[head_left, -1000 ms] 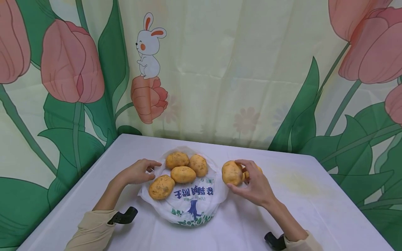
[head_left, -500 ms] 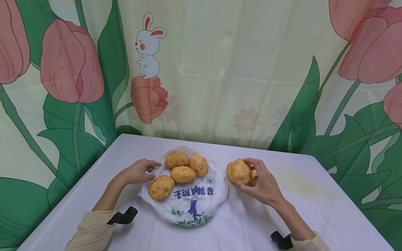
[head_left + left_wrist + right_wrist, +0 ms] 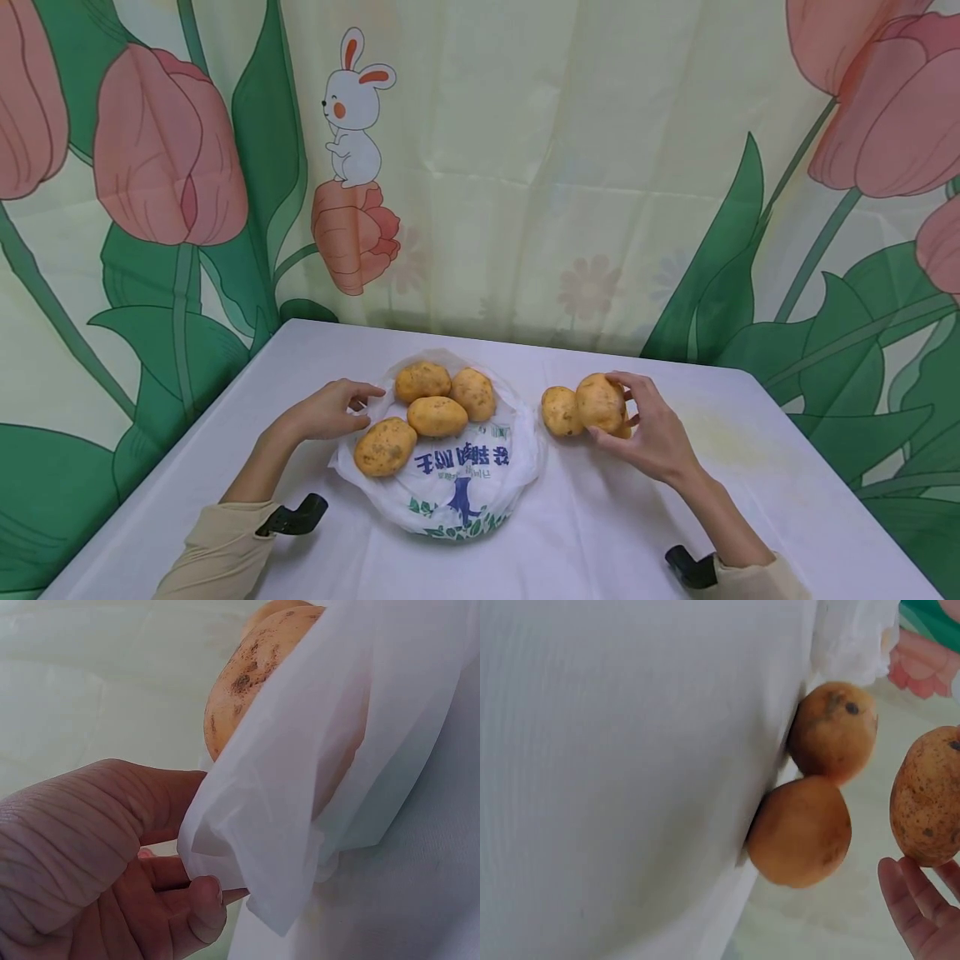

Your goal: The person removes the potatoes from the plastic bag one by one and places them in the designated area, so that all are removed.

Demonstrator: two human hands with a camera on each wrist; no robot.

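My right hand [image 3: 651, 433] holds a potato [image 3: 600, 402] between thumb and fingers, just above the table. Beside it to the left rests a second potato [image 3: 561, 411], and another is mostly hidden behind the held one. The right wrist view shows the held potato [image 3: 928, 796] apart from two touching potatoes [image 3: 832, 733] on the cloth. My left hand [image 3: 322, 414] is at the left edge of a white printed plastic bag [image 3: 442, 500], fingers loosely bent; in the left wrist view the bag [image 3: 262, 802] partly covers its fingertips.
Several potatoes [image 3: 437, 417] lie on the bag, the nearest one [image 3: 386, 447] by my left thumb. A white cloth covers the table [image 3: 585, 533]. Behind its far edge hangs a curtain [image 3: 487, 167] printed with tulips and a rabbit.
My right hand has moved right with its potato, past the potato on the table that now shows on its left. The left hand has stayed in place.
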